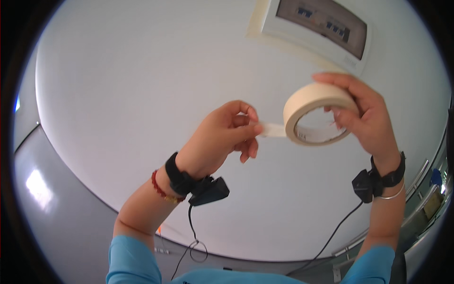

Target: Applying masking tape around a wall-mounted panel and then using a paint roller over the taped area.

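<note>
A cream roll of masking tape (309,97) is held up in front of the white wall by my right hand (366,106), fingers over its outer side and thumb inside the ring. A short strip of tape (274,130) runs from the roll toward the left. My left hand (231,125) pinches the free end of that strip between thumb and index finger, the other fingers loosely curled. Part of the roll's right side is hidden behind my right hand.
An electrical breaker box (321,28) with a dark window is set in the wall (142,94) at upper right, edged with tape strips. Black devices with cables (208,191) are strapped to both wrists. Metal rails (416,182) stand at lower right, above the grey floor.
</note>
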